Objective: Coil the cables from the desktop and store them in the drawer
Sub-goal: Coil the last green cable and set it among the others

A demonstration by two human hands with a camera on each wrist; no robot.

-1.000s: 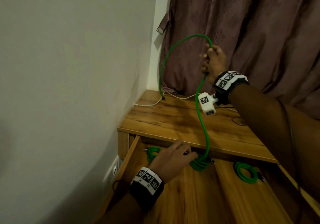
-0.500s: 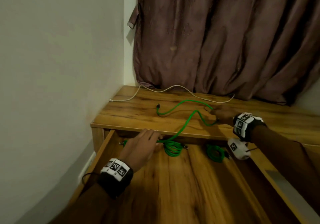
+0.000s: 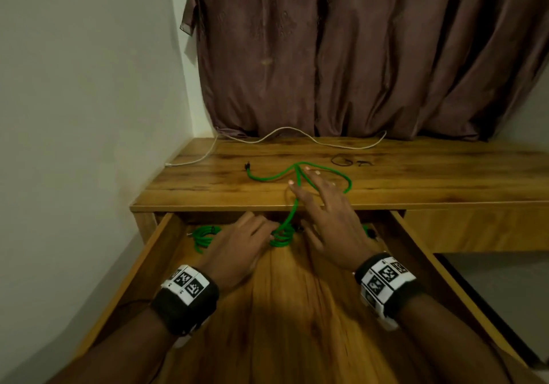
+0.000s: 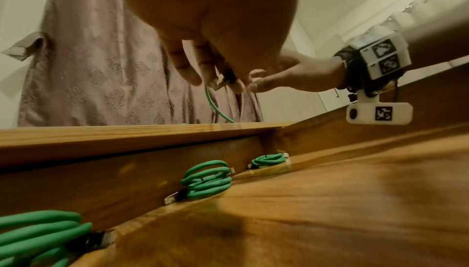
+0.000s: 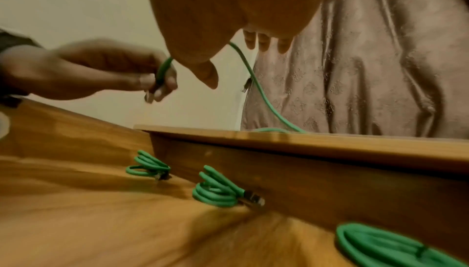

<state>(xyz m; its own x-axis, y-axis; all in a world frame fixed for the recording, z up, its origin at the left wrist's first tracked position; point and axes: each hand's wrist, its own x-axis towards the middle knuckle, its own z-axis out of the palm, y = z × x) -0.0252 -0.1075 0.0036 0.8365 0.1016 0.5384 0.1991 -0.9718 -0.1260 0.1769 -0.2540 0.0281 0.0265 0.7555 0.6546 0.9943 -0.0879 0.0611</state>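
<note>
Pinching the metal-tipped end of a smooth green cable (image 3: 297, 187) above the wooden drawer (image 3: 154, 253), the left hand (image 3: 240, 247) grips it, while the right hand (image 3: 323, 214) spreads relaxed fingers over its loops on the grainy desktop (image 3: 416, 181).

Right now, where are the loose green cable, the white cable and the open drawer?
loose green cable (image 3: 323, 169), head view, loop on the desktop.
white cable (image 3: 285, 129), head view, its arch by the curtain.
open drawer (image 3: 154, 242), head view, left wall.

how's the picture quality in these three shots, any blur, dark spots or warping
Head view: dim warm light, drawer floor streaked with blur, desk edge bowed by the wide lens. Left wrist view: left hand soft up close, nearest green coil blurred. Right wrist view: right hand a smooth blur, curtain sharper.
</note>
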